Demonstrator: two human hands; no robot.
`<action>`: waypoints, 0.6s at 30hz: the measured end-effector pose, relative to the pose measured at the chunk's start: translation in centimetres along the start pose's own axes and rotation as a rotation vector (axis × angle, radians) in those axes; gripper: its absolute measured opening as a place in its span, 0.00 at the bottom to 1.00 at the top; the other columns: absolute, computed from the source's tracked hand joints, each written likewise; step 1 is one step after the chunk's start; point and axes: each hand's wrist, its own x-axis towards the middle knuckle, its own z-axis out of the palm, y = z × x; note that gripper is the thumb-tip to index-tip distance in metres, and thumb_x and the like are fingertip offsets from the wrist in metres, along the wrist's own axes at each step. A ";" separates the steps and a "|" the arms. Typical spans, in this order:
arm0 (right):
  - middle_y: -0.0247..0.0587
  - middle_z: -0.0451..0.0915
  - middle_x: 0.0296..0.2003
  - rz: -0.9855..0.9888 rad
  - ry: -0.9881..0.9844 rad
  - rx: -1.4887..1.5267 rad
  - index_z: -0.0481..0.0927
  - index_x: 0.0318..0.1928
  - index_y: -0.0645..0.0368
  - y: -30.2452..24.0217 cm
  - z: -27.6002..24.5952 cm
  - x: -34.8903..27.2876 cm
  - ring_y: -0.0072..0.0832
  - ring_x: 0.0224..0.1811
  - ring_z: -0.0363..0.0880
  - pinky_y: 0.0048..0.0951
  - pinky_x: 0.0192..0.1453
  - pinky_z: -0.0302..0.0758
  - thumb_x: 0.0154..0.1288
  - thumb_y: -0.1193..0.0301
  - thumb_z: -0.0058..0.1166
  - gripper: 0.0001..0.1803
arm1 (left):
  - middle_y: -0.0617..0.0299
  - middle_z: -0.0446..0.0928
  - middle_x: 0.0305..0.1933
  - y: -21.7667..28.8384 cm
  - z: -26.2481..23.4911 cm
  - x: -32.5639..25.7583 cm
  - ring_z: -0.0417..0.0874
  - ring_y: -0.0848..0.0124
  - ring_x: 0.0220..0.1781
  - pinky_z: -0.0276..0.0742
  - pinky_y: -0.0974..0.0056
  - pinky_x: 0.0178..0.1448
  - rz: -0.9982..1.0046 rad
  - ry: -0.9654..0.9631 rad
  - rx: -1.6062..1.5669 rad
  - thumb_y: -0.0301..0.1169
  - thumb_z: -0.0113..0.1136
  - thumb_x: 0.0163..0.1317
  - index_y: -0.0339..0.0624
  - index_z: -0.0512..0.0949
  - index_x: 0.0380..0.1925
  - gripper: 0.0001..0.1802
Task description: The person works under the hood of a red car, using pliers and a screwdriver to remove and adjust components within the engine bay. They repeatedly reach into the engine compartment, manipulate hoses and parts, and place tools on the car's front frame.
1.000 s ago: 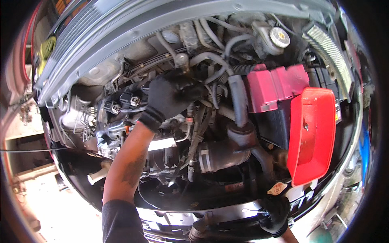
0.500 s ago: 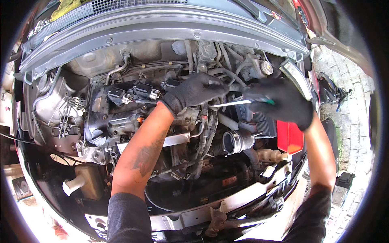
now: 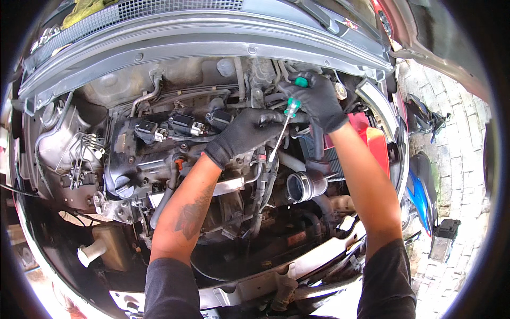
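Observation:
Both my hands wear dark gloves and work over the open engine bay. My right hand (image 3: 317, 100) is closed around a screwdriver (image 3: 291, 108) with a clear green handle. The handle's green end shows above the fingers, and the metal shaft slants down toward the wiring harness (image 3: 264, 183). Just left of it, my left hand (image 3: 245, 132) has its fingers curled together among the hoses behind the engine; what they grip, if anything, is hidden. Beside my left hand lies the black engine cover (image 3: 143, 151) with several ignition coils (image 3: 184, 123).
An open round air duct (image 3: 300, 187) sits below my right wrist. A red container (image 3: 374, 149) stands beside my right forearm. A fluid reservoir cap (image 3: 340, 91) is right of my right hand. The metal front crossmember (image 3: 313, 260) runs along the near side.
My right hand has moved left and farther back, close to my left hand. The screwdriver has swung from nearly level to steep, tip downward. More of the red container shows.

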 end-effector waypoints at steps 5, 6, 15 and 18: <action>0.62 0.88 0.35 -0.278 0.295 -0.568 0.83 0.42 0.71 2.7 1.9 2.5 0.53 0.41 0.91 0.49 0.47 0.85 0.70 0.58 0.63 0.22 | 0.48 0.86 0.32 1.1 0.6 0.4 0.89 0.63 0.34 0.83 0.58 0.45 0.033 0.008 0.341 0.37 0.70 0.67 0.39 0.86 0.48 0.16; 0.67 0.86 0.37 -0.230 0.320 -0.603 0.83 0.45 0.69 2.5 2.5 2.5 0.62 0.44 0.87 0.53 0.53 0.82 0.71 0.53 0.58 0.26 | 0.46 0.86 0.33 0.9 0.7 0.3 0.90 0.57 0.35 0.84 0.56 0.44 0.080 0.037 0.409 0.37 0.70 0.67 0.38 0.86 0.48 0.16; 0.49 0.83 0.33 -0.419 0.335 -0.339 0.77 0.49 0.69 6.5 2.6 4.5 0.34 0.34 0.82 0.39 0.40 0.77 0.81 0.64 0.53 0.17 | 0.40 0.85 0.35 0.5 1.3 0.4 0.88 0.42 0.40 0.83 0.45 0.46 0.048 0.131 0.598 0.39 0.69 0.64 0.39 0.84 0.50 0.19; 0.42 0.79 0.31 -0.387 0.269 -0.333 0.75 0.52 0.68 6.6 3.2 4.4 0.26 0.32 0.76 0.35 0.38 0.75 0.83 0.64 0.51 0.16 | 0.40 0.84 0.34 0.7 1.1 0.1 0.87 0.41 0.40 0.83 0.43 0.46 0.054 0.155 0.657 0.40 0.69 0.64 0.40 0.84 0.49 0.19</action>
